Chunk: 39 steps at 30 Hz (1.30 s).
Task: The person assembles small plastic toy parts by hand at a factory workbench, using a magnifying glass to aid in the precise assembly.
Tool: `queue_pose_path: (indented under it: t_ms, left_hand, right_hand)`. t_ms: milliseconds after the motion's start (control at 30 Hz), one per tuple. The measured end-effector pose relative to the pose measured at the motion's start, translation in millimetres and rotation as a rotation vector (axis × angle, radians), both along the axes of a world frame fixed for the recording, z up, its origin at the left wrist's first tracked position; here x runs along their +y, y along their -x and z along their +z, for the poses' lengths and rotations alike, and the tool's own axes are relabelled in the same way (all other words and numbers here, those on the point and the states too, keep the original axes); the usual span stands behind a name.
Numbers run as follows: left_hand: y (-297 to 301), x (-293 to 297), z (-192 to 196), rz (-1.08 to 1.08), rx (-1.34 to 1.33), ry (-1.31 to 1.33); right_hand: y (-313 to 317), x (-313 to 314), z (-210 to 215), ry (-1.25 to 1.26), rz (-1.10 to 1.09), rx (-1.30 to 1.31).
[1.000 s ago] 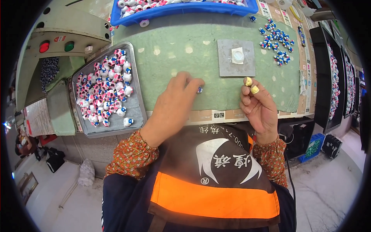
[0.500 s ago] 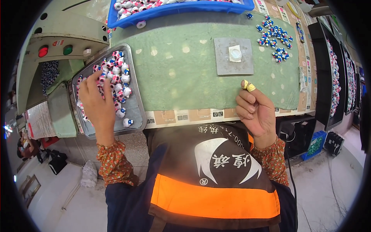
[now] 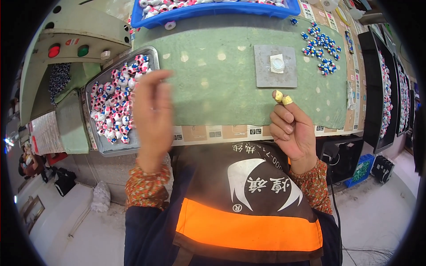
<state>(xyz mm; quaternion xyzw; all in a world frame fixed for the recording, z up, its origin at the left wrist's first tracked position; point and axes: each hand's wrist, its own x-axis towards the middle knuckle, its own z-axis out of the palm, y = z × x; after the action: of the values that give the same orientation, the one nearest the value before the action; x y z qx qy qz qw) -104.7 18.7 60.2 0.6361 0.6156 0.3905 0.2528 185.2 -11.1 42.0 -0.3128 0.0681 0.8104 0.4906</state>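
My left hand [image 3: 154,115] is smeared by motion over the green mat, at the right edge of a metal tray [image 3: 103,148]. What its fingers hold, if anything, cannot be made out. The tray holds many small white, pink and blue figurines [image 3: 111,104]. Above the mat's front edge, my right hand [image 3: 293,128] is closed, thumb and index finger pinched together with yellow wraps on their tips. Whatever may be between those tips is hidden. Just beyond it lies a square grey plate [image 3: 264,80] bearing a round whitish piece [image 3: 278,64] on a pale square pad.
A blue bin [image 3: 217,20] of white and pink pieces stands at the back. Small blue figures [image 3: 326,43] lie scattered at the mat's right. Black trays [image 3: 370,88] of figurines stand far right. A machine [image 3: 80,35] with red and green buttons is at the left.
My left hand has come out from over the figurines and moved right, to the tray's edge. My right hand stays nearly in place, still pinched. The whole view has shifted slightly.
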Motion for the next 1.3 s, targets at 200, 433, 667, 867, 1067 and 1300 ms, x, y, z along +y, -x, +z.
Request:
queue_pose_path:
  t_ms: [200,433,667,867,1067,1300]
  left_hand:
    - [-91,1,-1,-0.405,-0.458,0.39]
    - [-97,0,-28,-0.559,-0.395,0.263]
    - [-85,-1,-35,-0.695,-0.207,0.021]
    - [-78,-5,-34,-0.727,-0.223,0.058]
    - [-79,-16,-40,-0.659,-0.46,0.26]
    - [-78,-31,-27,-0.497,-0.883,0.736]
  right_hand:
    - [17,-4,7,-0.038,0.054,0.011]
    - [23,-10,9,-0.01,0.05,0.05]
    - [25,-15,8,0.043,0.068,0.122]
    - [26,-17,7,0.058,0.079,0.133]
    - [29,-19,8,0.087,0.109,0.171]
    - [29,-29,-1,0.117,0.099,0.165]
